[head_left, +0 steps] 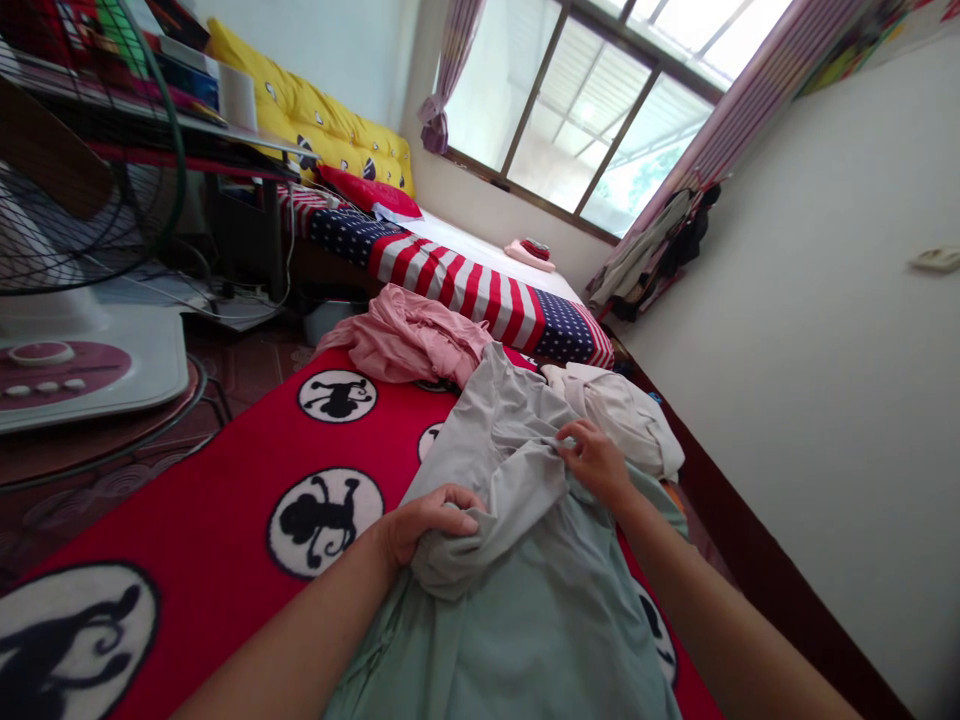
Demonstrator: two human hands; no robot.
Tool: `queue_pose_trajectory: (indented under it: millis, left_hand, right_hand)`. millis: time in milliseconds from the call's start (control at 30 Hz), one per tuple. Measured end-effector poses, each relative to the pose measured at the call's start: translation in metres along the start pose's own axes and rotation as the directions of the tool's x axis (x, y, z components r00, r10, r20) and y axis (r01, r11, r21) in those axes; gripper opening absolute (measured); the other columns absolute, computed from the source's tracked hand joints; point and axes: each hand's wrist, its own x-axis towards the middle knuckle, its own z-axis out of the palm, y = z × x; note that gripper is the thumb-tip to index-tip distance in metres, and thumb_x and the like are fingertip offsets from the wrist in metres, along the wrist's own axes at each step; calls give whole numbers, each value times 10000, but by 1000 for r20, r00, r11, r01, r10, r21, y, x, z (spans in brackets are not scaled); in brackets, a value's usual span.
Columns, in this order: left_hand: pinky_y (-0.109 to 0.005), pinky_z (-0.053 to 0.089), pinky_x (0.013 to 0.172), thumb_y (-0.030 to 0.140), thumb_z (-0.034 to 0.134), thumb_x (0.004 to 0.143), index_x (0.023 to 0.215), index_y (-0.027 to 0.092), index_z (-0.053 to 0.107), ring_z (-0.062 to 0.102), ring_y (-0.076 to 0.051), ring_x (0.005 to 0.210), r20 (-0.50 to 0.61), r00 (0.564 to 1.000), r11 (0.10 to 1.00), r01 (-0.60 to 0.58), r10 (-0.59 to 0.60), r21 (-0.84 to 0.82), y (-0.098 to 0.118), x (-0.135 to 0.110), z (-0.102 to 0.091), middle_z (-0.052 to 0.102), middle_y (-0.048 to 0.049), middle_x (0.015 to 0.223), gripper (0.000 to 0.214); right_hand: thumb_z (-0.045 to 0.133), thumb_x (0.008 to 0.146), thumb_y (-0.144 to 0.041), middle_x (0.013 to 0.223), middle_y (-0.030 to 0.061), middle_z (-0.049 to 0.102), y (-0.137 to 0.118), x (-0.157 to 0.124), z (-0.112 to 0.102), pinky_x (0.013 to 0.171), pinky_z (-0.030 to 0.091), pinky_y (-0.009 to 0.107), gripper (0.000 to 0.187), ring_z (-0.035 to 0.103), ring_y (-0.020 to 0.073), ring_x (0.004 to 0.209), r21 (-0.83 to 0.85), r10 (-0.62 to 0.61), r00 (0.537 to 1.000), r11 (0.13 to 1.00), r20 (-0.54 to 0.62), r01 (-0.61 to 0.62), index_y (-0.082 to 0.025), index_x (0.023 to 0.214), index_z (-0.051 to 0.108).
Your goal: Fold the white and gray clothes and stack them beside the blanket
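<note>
Centre of frame, on the red blanket with the black monkey roundels: grey garment, crumpled, not laid out. Left hand is closed in a fist on a bunched fold at its lower edge, fingers wrapped over the cloth. Right hand, just right of centre, has thumb and fingertips pinched together on a seam or hem of the same garment; can't tell which part. Both grips are on cloth, neither hand is free.

Lower centre, underneath: pale green garment spread fairly flat, with the grey one lying over its upper part. It looks like the only piece that's been smoothed out.

Above the hands: pink garment in a heap, upper left of the grey. Cream garment in a heap, upper right, touching the grey. Neither is folded or flattened.

My read on progress: early. One piece flat, one in hand and rumpled, two heaps not dealt with. No folded stack visible anywhere in frame.

Background: flag-pattern bedding beyond the heaps, fan far left, window at top.
</note>
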Motion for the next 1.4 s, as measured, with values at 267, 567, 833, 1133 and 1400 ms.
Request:
queue_pose_trajectory:
  millis: [267, 567, 833, 1133, 1400]
  left_hand:
    - [-220, 428, 473, 223, 793, 488, 728, 140, 623, 558, -121, 504, 8, 1000, 999, -9, 10, -32, -6, -4, -14, 649, -25, 612, 305]
    - [-204, 367, 447, 220, 771, 522, 737, 141, 636, 505, -103, 458, 52, 998, 999, -18, 20, -43, -5, -3, -11, 614, -8, 571, 267]
    - [-189, 368, 445, 191, 760, 502, 722, 138, 625, 513, -97, 458, 47, 998, 994, -30, 35, -104, -4, -3, -12, 628, -6, 569, 263]
    - [-181, 405, 485, 252, 817, 516, 787, 132, 634, 560, -100, 506, 13, 997, 996, -78, 79, -51, 23, -12, -15, 637, -2, 646, 348]
    - [-223, 461, 641, 382, 740, 658, 930, 131, 693, 635, -159, 722, -179, 905, 727, -178, 386, 663, 107, 68, -3, 699, -49, 851, 373]
  right_hand:
    - [484, 834, -177, 1003, 87, 658, 3, 8, 6, 643, 398, 264, 215, 624, 176, 755, -270, 111, 993, 956, -28, -115, -194, 852, 698]
    - [491, 682, -78, 974, 87, 651, 3, 16, 2, 694, 414, 284, 300, 608, 212, 835, -116, 156, 982, 979, -108, -169, -173, 930, 630]
    - [496, 685, -101, 1107, 68, 603, -15, -10, 13, 587, 366, 246, 278, 593, 156, 748, -84, 110, 993, 990, -42, -114, -206, 899, 639]
    - [561, 657, -281, 496, -56, 489, 24, -10, 4, 454, 303, 213, 144, 415, 92, 445, 656, 175, 963, 706, 205, -268, -172, 726, 627]
    - [584, 730, -526, 539, -9, 521, 62, -17, 8, 481, 355, 249, 365, 470, 132, 503, 520, 370, 925, 775, 89, -360, -174, 651, 635]
